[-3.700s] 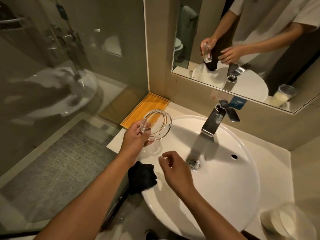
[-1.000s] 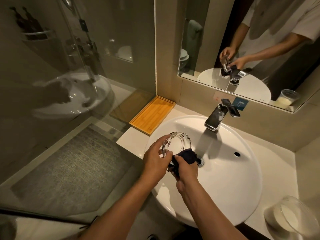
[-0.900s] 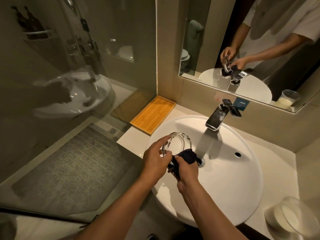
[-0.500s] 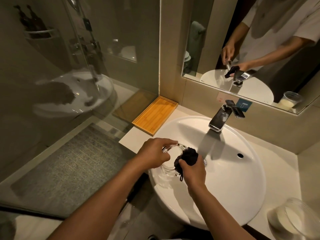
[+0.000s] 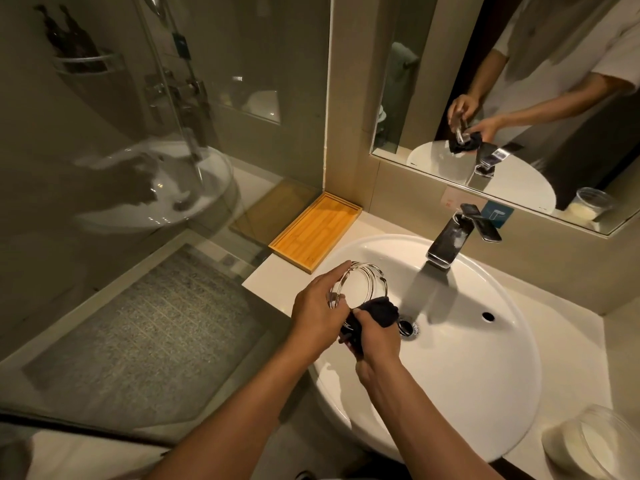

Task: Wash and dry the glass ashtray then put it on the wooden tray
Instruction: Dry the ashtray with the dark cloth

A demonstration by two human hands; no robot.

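My left hand grips the round glass ashtray by its rim, tilted on edge over the left side of the white basin. A dark cloth is bunched in my right hand and pressed against the ashtray's lower edge. The wooden tray lies on the counter at the back left, beside the basin, with nothing on it.
A chrome faucet stands behind the basin, with no water running. A clear plastic cup sits on the counter at the right front. A glass shower wall borders the counter on the left. A mirror hangs above.
Since picking up the cloth, my right hand keeps rubbing it on the ashtray. Over the last half second the ashtray tipped back up on edge and the cloth shifted to its lower rim.
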